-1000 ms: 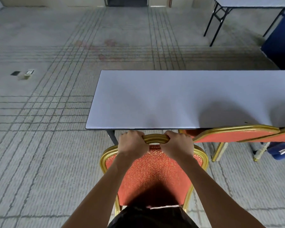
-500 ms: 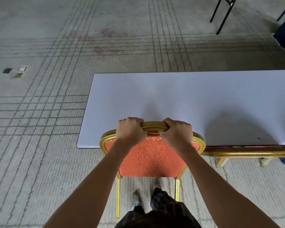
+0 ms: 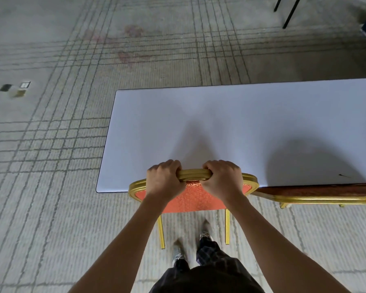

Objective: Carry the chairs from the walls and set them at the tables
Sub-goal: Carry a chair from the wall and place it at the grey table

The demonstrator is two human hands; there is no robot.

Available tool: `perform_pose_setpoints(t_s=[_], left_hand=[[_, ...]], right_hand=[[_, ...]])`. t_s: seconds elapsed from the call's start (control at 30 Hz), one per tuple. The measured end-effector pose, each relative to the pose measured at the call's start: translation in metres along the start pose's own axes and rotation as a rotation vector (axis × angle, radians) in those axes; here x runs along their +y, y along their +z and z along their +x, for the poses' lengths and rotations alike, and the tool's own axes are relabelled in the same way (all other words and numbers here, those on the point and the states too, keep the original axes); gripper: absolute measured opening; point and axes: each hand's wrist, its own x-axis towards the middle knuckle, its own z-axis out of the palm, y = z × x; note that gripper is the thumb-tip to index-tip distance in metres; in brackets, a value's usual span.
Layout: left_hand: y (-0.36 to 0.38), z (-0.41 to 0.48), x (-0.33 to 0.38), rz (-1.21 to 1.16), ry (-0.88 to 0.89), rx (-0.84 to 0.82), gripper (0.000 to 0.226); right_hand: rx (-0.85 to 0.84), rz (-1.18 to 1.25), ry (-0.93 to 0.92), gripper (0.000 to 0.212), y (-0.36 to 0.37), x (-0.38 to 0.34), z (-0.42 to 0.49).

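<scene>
Head view, looking down. A chair [image 3: 193, 197] with a gold frame and an orange patterned back was seen in the lower centre of the frame, set against the near long edge of a pale desk [image 3: 241, 127], close to the desk's left end. The chair's top rail [image 3: 193, 175] overlapped the desk edge in the picture; whether the two were touching could not be told. Its seat was hidden. Two gold rear legs [image 3: 161, 232] were seen below the back, reaching down to the carpet [image 3: 51, 187].

The rail was held from above by both hands. The left grip [image 3: 166, 178] was wrapped round the rail left of its middle, with the fingers curled over the far side. The right grip [image 3: 222, 179] was wrapped round it in the same way right of the middle. A short bare stretch of rail was left between the two.

A second chair [image 3: 317, 196] of the same make was seen just to the right, along the same desk edge, with only its upper back in view. The person's shoes [image 3: 178, 253] were seen on the carpet behind the held chair, between its rear legs. Some small objects [image 3: 17, 88], too blurred to be identified, lay on the carpet at the upper left of the frame. Black legs [image 3: 290, 11] of other furniture were seen at the upper right.
</scene>
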Motion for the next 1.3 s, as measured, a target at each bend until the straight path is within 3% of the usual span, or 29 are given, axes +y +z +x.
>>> perform_pose_setpoints(t_s=[0.17, 0.4, 0.53, 0.63, 0.83, 1.13, 1.3], left_hand=[[0.009, -0.013, -0.006, -0.037, 0.057, 0.027, 0.011], [0.003, -0.034, -0.011, -0.023, 0.094, -0.307, 0.023], [0.01, -0.049, -0.017, -0.074, 0.124, -0.28, 0.024], [0.013, -0.064, -0.018, -0.089, 0.158, -0.291, 0.023], [0.015, -0.13, -0.014, -0.127, 0.117, -0.281, 0.019], [0.037, -0.226, -0.006, -0.096, 0.116, -0.479, 0.035], [0.052, -0.284, 0.001, -0.077, 0.094, -0.506, 0.036]], right_hand=[[-0.07, -0.048, 0.022, 0.022, 0.004, 0.001, -0.014], [-0.104, -0.062, 0.009, 0.019, 0.005, -0.005, -0.043], [-0.106, -0.071, 0.019, 0.034, 0.006, -0.009, -0.057], [-0.014, -0.08, -0.049, 0.029, 0.015, -0.003, -0.072], [-0.008, 0.017, -0.083, 0.024, 0.015, -0.01, -0.138], [-0.237, 0.054, -0.086, 0.025, 0.031, 0.004, -0.24], [-0.356, 0.034, -0.114, 0.016, 0.044, 0.009, -0.297]])
